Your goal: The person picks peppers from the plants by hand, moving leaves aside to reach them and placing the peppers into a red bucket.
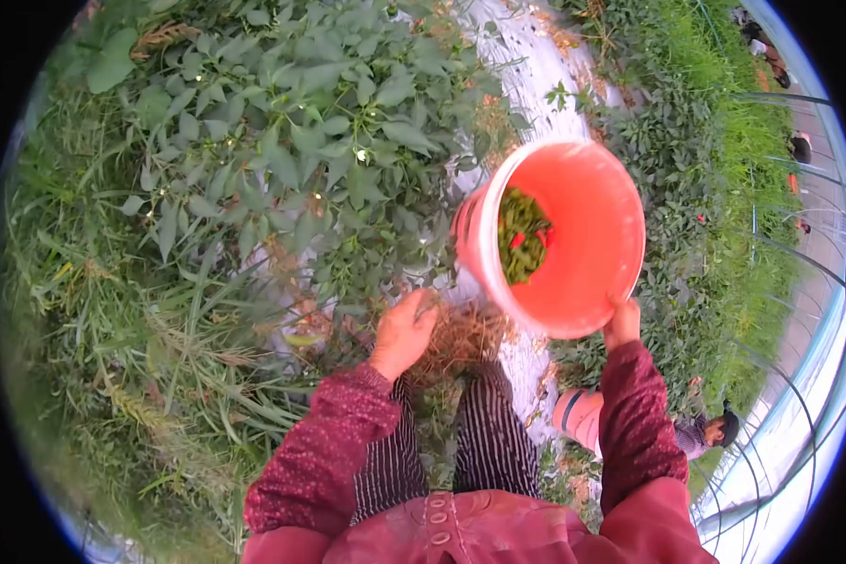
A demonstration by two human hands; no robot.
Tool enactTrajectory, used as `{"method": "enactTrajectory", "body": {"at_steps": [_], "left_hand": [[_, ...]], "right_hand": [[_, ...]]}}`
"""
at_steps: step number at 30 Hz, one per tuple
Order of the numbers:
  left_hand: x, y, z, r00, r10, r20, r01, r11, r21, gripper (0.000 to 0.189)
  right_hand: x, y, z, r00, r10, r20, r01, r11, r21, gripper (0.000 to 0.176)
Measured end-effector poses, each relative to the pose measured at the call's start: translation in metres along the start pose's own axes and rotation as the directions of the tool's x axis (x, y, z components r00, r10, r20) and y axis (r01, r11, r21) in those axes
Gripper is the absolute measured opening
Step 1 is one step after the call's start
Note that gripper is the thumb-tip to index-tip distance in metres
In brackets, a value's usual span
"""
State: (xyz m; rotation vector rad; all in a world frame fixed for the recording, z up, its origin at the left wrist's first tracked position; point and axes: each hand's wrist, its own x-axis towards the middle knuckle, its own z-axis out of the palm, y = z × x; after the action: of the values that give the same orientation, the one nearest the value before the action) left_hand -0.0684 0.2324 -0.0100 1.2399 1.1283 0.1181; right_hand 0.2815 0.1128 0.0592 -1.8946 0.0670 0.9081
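Note:
My right hand (622, 322) grips the rim of an orange-red bucket (592, 221), which is tilted so that its mouth faces me. Green peppers (522, 235) with a few red ones lie against the bucket's inner wall at the left. Lower and to the left, my left hand (404, 331) is apart from the bucket, in front of the leafy plants and beside dry brown straw (465, 338). Its fingers are curled in and slightly blurred; whatever they may hold is hidden.
Pepper plants (310, 132) with small white flowers fill the upper left, with tall grass (188, 329) below them. White ground film (526, 75) runs between rows. A second pink bucket (581, 416) and another person (710, 432) are at the lower right, near curved greenhouse hoops.

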Motion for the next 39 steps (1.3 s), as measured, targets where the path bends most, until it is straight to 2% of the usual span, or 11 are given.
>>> {"method": "enactTrajectory", "body": {"at_steps": [8,9,12,18,22,24,26,30,33,36,39], "left_hand": [[-0.014,-0.100,0.012,0.978,-0.208,-0.021,0.202,0.915,0.348,0.029],[-0.014,-0.105,0.013,0.995,-0.095,-0.013,0.091,0.894,0.439,0.029],[-0.003,-0.094,0.026,0.987,-0.157,0.012,0.148,0.950,0.275,0.030],[0.041,-0.046,0.051,0.998,-0.030,0.063,0.002,0.918,0.397,0.029],[0.110,-0.007,0.059,0.953,0.289,0.092,-0.297,0.833,0.467,0.035],[0.165,-0.027,0.048,0.835,0.547,0.053,-0.400,0.539,0.741,0.041],[0.199,-0.010,0.018,0.881,0.446,0.160,-0.280,0.218,0.935,0.053],[0.224,-0.012,-0.024,0.966,0.095,0.242,-0.242,-0.007,0.970,0.065],[0.211,-0.008,-0.040,0.995,0.005,0.097,-0.091,-0.311,0.946,0.071],[0.196,-0.011,-0.063,0.990,-0.089,0.112,-0.130,-0.231,0.964,0.073],[0.177,-0.022,-0.082,0.992,0.066,0.105,-0.099,-0.090,0.991,0.050]], "right_hand": [[0.156,0.031,0.115,0.983,0.127,0.134,-0.167,0.923,0.346,0.029],[0.173,0.040,0.133,0.983,0.120,0.136,-0.160,0.926,0.341,0.030],[0.177,0.056,0.166,0.986,0.159,0.042,-0.164,0.924,0.345,0.037],[0.152,0.041,0.145,0.964,0.251,0.091,-0.267,0.895,0.357,0.060],[0.115,0.064,0.120,0.962,0.213,0.172,-0.270,0.841,0.469,0.054],[0.088,0.091,0.114,0.938,0.259,0.232,-0.318,0.910,0.268,0.050],[0.050,0.125,0.116,0.872,0.298,0.388,-0.416,0.869,0.267,0.039],[-0.023,0.154,0.152,0.706,0.583,0.401,-0.653,0.756,0.049,0.023],[-0.051,0.179,0.164,0.612,0.565,0.554,-0.659,0.751,-0.038,0.020],[-0.062,0.183,0.169,0.581,0.598,0.552,-0.667,0.739,-0.098,0.021],[-0.063,0.189,0.166,0.592,0.581,0.559,-0.646,0.757,-0.104,0.019]]}}
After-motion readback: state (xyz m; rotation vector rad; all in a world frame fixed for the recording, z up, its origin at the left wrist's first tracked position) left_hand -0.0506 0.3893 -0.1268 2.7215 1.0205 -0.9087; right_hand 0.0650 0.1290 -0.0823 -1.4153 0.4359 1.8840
